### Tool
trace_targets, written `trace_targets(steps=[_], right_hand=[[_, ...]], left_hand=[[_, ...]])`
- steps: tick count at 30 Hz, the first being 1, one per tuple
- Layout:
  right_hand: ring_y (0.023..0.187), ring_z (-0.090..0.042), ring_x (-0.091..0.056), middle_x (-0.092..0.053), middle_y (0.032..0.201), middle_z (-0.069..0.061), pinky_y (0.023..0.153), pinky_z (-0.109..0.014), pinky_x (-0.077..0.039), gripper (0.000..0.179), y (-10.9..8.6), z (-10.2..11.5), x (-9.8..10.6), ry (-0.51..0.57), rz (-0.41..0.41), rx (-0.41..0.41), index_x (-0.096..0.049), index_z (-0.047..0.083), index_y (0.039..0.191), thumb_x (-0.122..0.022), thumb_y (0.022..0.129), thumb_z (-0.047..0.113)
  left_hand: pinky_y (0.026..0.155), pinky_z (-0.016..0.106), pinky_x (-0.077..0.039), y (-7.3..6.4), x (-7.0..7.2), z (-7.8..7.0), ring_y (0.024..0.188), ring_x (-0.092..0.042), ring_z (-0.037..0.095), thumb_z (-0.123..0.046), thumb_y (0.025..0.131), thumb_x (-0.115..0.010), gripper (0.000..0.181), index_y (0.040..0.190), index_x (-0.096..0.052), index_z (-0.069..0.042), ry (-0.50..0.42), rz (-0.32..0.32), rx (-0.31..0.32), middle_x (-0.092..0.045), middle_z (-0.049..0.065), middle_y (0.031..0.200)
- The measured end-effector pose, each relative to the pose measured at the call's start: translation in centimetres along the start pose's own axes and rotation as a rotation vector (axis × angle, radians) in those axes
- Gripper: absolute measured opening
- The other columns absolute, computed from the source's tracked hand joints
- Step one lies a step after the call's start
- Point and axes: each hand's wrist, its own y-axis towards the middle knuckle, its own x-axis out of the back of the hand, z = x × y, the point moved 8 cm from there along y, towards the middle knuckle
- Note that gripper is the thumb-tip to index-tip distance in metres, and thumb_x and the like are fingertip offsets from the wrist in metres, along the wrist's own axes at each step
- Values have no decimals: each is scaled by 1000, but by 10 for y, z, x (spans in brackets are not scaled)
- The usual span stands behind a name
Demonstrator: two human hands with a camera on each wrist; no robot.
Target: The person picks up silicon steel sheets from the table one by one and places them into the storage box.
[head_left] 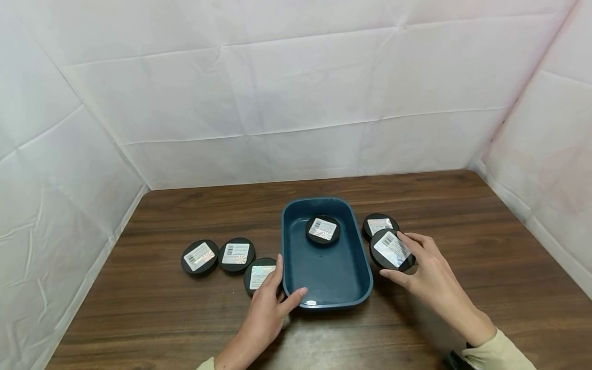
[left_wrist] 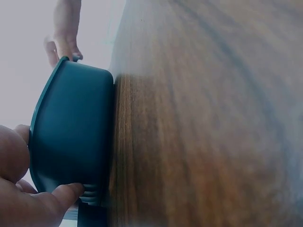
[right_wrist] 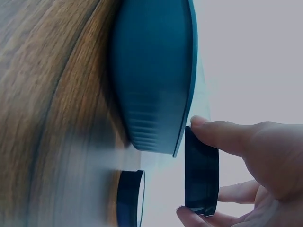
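A dark blue tray (head_left: pixel 326 288) stands on the table, longer side running away from me. My left hand (head_left: pixel 265 308) grips its near left corner, thumb over the rim and fingers along the outer wall. Inside, toward the far end, lies a flat round black container (head_left: pixel 322 229) with a white barcode label. My right hand (head_left: pixel 427 275) pinches a similar round black container (head_left: pixel 392 250) between thumb and fingers, just right of the tray. In the right wrist view, this held container (right_wrist: pixel 201 172) is raised off the wood. Another black container (head_left: pixel 380 224) sits behind it on the table.
Three more labelled black containers (head_left: pixel 237 255) lie left of the tray, the nearest partly behind my left hand. The brown wooden table (head_left: pixel 152 308) is bordered by white sheeting (head_left: pixel 296 92) at the back and both sides. A small dark object (head_left: pixel 455 361) shows by the right sleeve.
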Motion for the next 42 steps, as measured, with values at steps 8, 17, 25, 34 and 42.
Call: trace_targets(steps=[8, 17, 25, 34, 42], right_hand=[[118, -44, -55, -48, 138, -25, 89, -60, -49, 83, -1, 7, 2, 1, 12, 2, -52, 1, 143, -89, 75, 31], [100, -34, -60, -50, 137, -23, 80, -49, -50, 81, -4, 18, 3, 1, 12, 39, -54, 3, 143, -89, 75, 30], [89, -22, -61, -52, 136, -19, 78, -44, -51, 79, -4, 34, 0, -12, 8, 132, -56, 5, 142, -91, 74, 26], [103, -26, -62, -50, 137, -16, 82, -43, -58, 80, -2, 46, -7, 56, 85, 120, -51, 6, 144, -89, 76, 22], [111, -28, -58, -51, 137, -15, 90, -47, -54, 80, 5, 60, -17, 40, 119, 182, -49, 2, 142, -88, 75, 22]], left_hand=[[108, 43, -47, 0, 0, 0, 144, -39, 41, -36, 96, -67, 92, 159, -11, 0, 7, -6, 2, -29, 29, 159], [107, 43, -47, 0, 0, 0, 144, -39, 40, -36, 96, -67, 91, 159, -12, 0, 22, -7, 3, -30, 29, 159], [109, 43, -45, -1, -2, -1, 145, -38, 40, -35, 96, -68, 92, 159, -12, 0, 10, 0, 0, -29, 29, 159], [108, 44, -46, 0, -2, -1, 145, -38, 40, -36, 96, -67, 91, 160, -12, -1, 25, -4, 4, -30, 28, 159], [108, 44, -47, 0, -1, 0, 144, -40, 39, -37, 96, -67, 90, 160, -13, -1, 46, -19, 4, -31, 28, 159]])
